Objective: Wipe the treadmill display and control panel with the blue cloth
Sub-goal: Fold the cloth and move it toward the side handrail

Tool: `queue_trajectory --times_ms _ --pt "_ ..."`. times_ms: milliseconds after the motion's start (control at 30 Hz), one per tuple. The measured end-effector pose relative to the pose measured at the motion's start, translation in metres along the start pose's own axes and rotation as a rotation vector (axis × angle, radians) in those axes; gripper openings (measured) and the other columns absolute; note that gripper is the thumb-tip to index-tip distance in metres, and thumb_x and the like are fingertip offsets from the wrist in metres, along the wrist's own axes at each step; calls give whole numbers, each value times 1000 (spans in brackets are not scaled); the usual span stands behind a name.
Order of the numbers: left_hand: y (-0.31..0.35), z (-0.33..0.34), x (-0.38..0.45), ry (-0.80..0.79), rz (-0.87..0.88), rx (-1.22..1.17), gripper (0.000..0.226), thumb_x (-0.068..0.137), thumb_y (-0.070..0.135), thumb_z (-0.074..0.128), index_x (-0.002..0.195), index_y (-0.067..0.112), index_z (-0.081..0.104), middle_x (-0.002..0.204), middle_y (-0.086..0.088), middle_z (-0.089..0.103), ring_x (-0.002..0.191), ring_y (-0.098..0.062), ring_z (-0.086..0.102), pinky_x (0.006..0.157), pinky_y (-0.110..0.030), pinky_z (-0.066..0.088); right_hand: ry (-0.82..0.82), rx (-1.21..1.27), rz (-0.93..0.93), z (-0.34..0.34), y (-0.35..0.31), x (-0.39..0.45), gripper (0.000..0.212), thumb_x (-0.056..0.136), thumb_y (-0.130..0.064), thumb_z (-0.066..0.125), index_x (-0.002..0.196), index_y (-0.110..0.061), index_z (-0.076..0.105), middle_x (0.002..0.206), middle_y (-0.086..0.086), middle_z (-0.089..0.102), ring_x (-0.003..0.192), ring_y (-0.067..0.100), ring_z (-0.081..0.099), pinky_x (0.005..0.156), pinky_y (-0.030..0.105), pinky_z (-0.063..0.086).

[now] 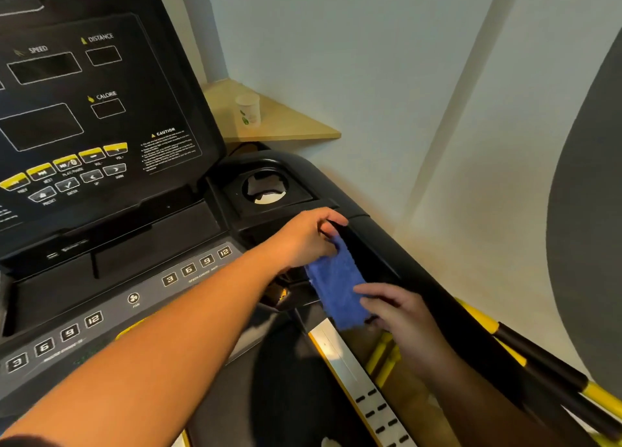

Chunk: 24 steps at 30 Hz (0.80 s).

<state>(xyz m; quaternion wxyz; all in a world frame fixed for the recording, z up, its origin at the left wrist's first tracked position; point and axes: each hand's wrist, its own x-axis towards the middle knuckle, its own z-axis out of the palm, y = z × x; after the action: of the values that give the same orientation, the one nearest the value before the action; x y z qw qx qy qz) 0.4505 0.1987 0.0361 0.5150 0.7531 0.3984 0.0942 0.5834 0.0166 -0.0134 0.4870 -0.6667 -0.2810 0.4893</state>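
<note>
- We see the fuzzy blue cloth stretched at the console's right edge, near the cup holder.
- Our left hand pinches its far end; our right hand grips its near end.

So the display is sitting up at the far left, with the control panel lying right below it, nearer the person. The cup holder is sitting to the display's right. A cup is standing on the corner shelf behind that. The cloth is hanging between both hands, left hand gripping its far end, right hand its near end, right of the panel.
</note>
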Motion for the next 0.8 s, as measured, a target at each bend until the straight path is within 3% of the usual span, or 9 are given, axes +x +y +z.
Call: queue_trajectory --times_ms 133,267,433,500,600,700,800 --pt "-7 17 37 -118 -43 211 51 89 -7 70 134 17 62 113 -3 67 105 -20 66 92 -34 58 39 94 164 9 25 14 29 93 -4 63 103 -27 77 108 6 72 99 28 70 87 44 59" --pt "-26 24 45 -90 -70 299 40 89 -4 70 123 17 69 108 1 65 101 -17 64 79 -23 52 -5 94 233 9 37 27 32 95 -1 57 106 -26 75 112 11 72 103 34 70 95 55 55" --pt "-38 24 43 -100 -115 388 27 89 4 70 109 20 76 105 2 70 106 -20 68 90 -30 57 -34 -9 219 12 42 39 31 95 -1 56 102 -26 73 113 7 69 102 28 69 93 52 56" --pt "-33 25 39 -118 -115 482 26 94 10 63 112 23 77 111 2 72 106 -20 68 90 -32 56 -13 -100 150 15 40 39 26 94 -3 59 99 -26 70 108 2 68 101 22 67 86 41 59" --pt "-28 27 30 -75 -59 580 30 103 24 49 121 24 73 120 -4 71 107 -24 66 94 -41 56 169 -427 -188 17 37 37 25 87 -9 69 101 -28 63 112 -10 59 101 7 59 83 23 53" --pt "-32 33 17 -147 -9 638 34 108 34 41 121 19 68 117 -7 68 108 -27 65 94 -44 54 201 -633 -453 23 42 46 41 84 -11 73 123 -18 62 128 -4 58 120 10 52 103 32 46" --pt "-36 42 6 -175 -65 810 46 109 44 32 143 23 53 143 -7 60 127 -31 59 104 -49 50 83 -741 -423 30 48 51 51 87 -17 72 135 -19 55 139 -1 56 132 16 47 112 35 39"
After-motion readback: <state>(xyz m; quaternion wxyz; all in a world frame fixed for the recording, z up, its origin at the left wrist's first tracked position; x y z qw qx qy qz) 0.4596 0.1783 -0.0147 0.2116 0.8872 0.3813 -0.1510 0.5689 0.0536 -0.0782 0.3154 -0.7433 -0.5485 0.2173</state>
